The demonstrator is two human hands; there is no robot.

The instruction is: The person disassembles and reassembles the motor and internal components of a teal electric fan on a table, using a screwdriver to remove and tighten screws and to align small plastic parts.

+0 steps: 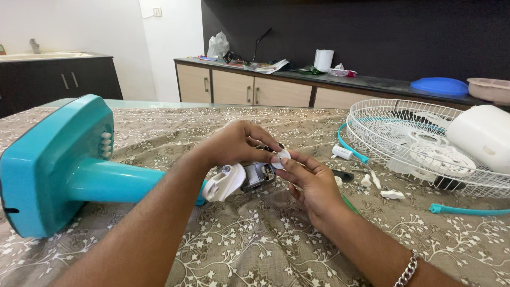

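A teal table-fan stand lies on its side on the patterned cloth, its neck pointing right. At the neck's end sits the bare fan motor with a white bracket. My left hand reaches over the motor from the left, fingers curled around its top. My right hand comes from the lower right, and its thumb and fingers pinch a small white round part at the motor's front. Both hands touch at that part.
A white wire fan guard lies at the right with a white motor cover on it. A teal rim ring, small white parts and a black piece lie nearby. Cabinets with clutter stand behind.
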